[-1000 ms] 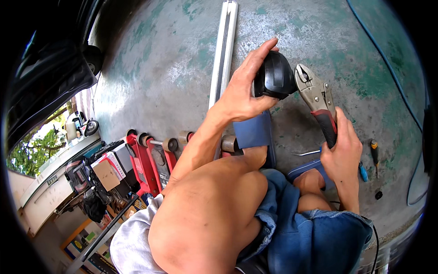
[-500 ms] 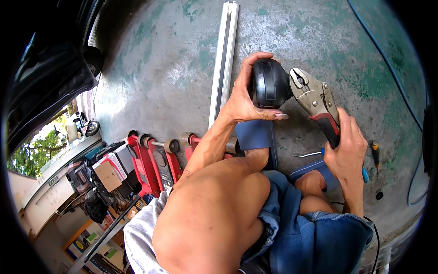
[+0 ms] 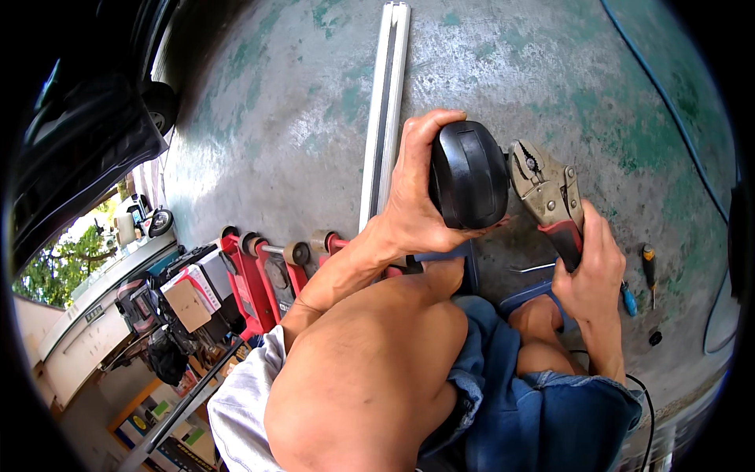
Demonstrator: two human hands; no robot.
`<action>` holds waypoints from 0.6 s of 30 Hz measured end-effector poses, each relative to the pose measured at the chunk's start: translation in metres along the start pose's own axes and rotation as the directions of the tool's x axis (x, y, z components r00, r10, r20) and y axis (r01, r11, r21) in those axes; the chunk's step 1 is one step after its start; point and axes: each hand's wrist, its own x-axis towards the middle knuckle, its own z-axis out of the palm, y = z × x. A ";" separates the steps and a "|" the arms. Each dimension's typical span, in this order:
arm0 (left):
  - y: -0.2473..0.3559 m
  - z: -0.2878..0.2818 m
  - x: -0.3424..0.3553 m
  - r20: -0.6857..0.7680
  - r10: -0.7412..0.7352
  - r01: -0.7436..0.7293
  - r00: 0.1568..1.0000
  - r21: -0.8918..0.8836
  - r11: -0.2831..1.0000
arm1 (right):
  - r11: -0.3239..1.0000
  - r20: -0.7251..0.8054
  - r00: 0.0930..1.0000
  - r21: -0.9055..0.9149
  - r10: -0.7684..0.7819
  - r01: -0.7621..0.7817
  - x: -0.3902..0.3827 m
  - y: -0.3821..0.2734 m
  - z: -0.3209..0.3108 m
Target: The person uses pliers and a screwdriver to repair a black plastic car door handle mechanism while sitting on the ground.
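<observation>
Black casing [image 3: 470, 175] and locking pliers [image 3: 549, 195] have shifted lower in view.

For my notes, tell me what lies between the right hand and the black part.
In the head view, the pliers extend from the right hand to beside the black part.

Daylight shows at the left edge, where parts of the foliage [image 3: 63, 263] are washed out to white, while the vehicle [image 3: 86, 130] at upper left sinks into near-black. Pale glare lies on the floor [image 3: 267, 118] at left and upper centre, shadows are soft, and a faint sheen marks the black rounded part [image 3: 469, 175]. The middle looks fairly sharp, but the fisheye's dark rim swallows the corners and detail at lower right is stretched and smeared.
</observation>
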 end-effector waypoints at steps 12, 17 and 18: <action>-0.015 0.009 -0.007 -0.029 -0.117 0.121 0.993 0.231 0.965 | 0.995 0.074 0.993 0.026 0.094 -0.096 0.009 0.000 0.005; -0.027 0.010 -0.006 -0.059 0.000 0.027 0.998 0.454 0.891 | 0.984 0.132 0.976 0.021 0.171 -0.175 0.018 -0.009 0.008; -0.031 0.010 -0.004 -0.066 0.029 0.006 0.997 0.472 0.882 | 0.973 0.163 0.961 0.016 0.224 -0.229 0.021 -0.013 0.009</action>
